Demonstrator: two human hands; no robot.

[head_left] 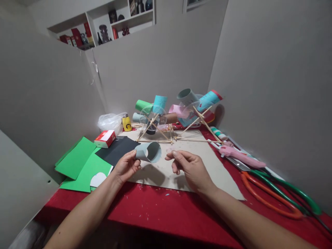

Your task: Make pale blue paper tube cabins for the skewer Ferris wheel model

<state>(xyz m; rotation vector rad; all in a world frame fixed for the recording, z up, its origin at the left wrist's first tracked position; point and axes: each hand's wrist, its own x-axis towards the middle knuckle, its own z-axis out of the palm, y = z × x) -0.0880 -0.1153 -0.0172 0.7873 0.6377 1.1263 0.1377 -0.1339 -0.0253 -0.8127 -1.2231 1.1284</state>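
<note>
My left hand (126,166) holds a pale blue-grey paper tube (148,151) by its closed end, its open mouth turned to the right, above a sheet of grey cardboard (207,162). My right hand (190,166) hovers just right of the tube, fingers loosely curled, thumb and forefinger nearly pinched, with nothing visible in them. Behind both hands stands a model of thin wooden sticks (166,133) carrying clear discs and several coloured paper tubes (159,102).
Green paper sheets (77,160), a black sheet (116,150) and a red-and-white box (105,138) lie at the left on the red cloth (160,207). A pink glue gun (240,155) and orange- and green-handled scissors (275,193) lie at the right. Grey walls close in all around.
</note>
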